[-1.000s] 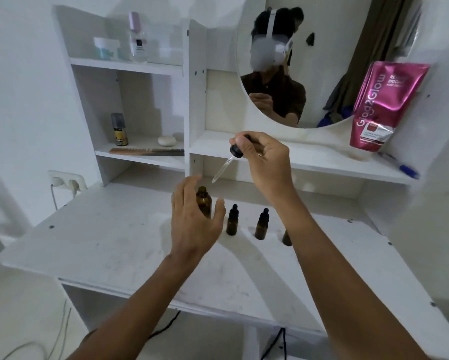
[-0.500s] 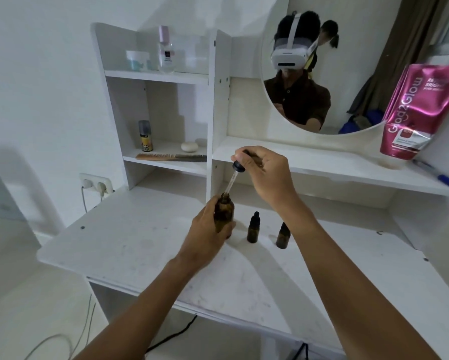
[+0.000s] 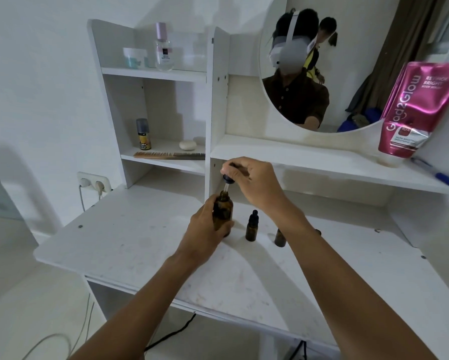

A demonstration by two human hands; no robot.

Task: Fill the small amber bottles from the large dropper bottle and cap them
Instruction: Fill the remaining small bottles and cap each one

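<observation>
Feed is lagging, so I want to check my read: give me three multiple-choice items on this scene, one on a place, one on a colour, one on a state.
1. Where is the tip of the dropper? A on the table; B inside the neck of the large bottle; C on a shelf.
2. What colour is the pouch beside the mirror? A pink; B green; C yellow.
3. The small bottle nearest the large one is: A lying down; B open; C upright, capped.
Answers: 1 B, the glass tube enters the neck; 2 A, its foil is pink; 3 C, its black dropper cap is on.
</observation>
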